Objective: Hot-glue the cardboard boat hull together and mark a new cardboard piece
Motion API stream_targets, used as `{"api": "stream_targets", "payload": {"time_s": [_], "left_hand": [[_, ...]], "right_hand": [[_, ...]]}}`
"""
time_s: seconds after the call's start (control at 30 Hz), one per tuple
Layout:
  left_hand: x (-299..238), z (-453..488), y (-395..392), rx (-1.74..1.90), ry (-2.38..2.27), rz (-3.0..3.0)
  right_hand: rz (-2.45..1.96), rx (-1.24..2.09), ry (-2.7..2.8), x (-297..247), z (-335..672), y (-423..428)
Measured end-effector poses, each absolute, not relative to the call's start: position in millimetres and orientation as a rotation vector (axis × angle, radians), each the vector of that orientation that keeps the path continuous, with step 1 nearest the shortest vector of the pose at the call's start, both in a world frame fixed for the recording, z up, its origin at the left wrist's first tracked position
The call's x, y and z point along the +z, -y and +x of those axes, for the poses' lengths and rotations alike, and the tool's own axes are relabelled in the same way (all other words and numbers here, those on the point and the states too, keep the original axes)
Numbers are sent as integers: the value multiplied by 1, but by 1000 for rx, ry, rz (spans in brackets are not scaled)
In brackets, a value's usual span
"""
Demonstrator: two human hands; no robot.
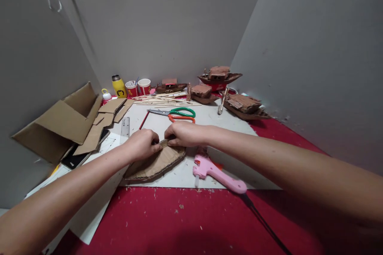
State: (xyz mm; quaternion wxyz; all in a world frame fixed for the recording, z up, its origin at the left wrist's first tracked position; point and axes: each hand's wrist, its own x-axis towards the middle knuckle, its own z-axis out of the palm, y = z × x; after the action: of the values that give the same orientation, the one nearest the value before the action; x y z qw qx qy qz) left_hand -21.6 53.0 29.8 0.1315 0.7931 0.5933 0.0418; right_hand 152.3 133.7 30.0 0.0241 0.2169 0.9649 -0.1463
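Observation:
Both my hands pinch the far edge of a curved cardboard piece (160,163), which looks like the side of a boat hull. My left hand (143,143) is closed on its left part. Close beside it, my right hand (181,133) is closed on the same edge; the fingertips partly hide what they press. A pink hot glue gun (214,171) lies just right of the cardboard, its cord running toward the front. Behind my hands rest scissors (176,113) with one green and one orange handle. A thin red stick or pencil (144,120) lies near the blades.
Cardboard scraps (110,113) and an open cardboard box (66,119) stand at left, near a clear ruler (125,126). Wooden sticks (161,99), paper cups (144,86) and a yellow bottle (119,87) are at the back. Several brown model boats (247,105) sit at back right.

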Motion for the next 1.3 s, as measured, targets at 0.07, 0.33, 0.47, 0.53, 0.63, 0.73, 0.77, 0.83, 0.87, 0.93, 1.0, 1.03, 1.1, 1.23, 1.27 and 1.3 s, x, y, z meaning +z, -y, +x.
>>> {"api": "stream_targets", "payload": {"time_s": [0.07,0.33,0.47,0.53,0.63,0.73,0.77,0.83,0.87,0.93,1.0,1.03,1.1,1.23,1.27,1.3], "left_hand": [[25,-21,-58,116,-1688,2314],[22,-19,-64,76,-1559,2381],[22,-12,-65,-31,-1447,2559],[21,-8,-63,-110,-1473,2628],[18,-10,-58,-110,-1555,2624],[23,-19,-52,133,-1694,2401],[27,-22,-49,255,-1752,2301],[35,-27,-43,496,-1859,2111],[38,-28,-39,601,-1889,2023],[40,-28,-32,764,-1882,1836],[39,-27,-26,868,-1838,1675],[37,-26,-24,903,-1823,1616],[33,-24,-21,947,-1819,1551],[30,-14,-12,1009,-1769,1472],[30,-11,-9,1014,-1744,1463],[31,-8,-5,1016,-1710,1456]], "right_hand": [[662,-441,-2988,30,151,-135],[522,-186,-2931,32,148,-137],[387,-8,-2925,31,147,-131],[306,32,-2948,29,147,-129],[350,-38,-2949,31,150,-129],[508,-284,-3114,45,160,-132],[577,-388,-3229,51,166,-132],[782,-608,-3442,59,177,-130],[923,-726,-3492,60,182,-127],[1199,-973,-3463,57,190,-119],[1340,-1192,-3381,47,192,-109],[1362,-1264,-3354,42,192,-103],[1357,-1403,-3288,31,189,-92],[1294,-1653,-3107,20,179,-72],[1270,-1705,-3086,20,177,-68],[1241,-1751,-3074,20,175,-65]]}}
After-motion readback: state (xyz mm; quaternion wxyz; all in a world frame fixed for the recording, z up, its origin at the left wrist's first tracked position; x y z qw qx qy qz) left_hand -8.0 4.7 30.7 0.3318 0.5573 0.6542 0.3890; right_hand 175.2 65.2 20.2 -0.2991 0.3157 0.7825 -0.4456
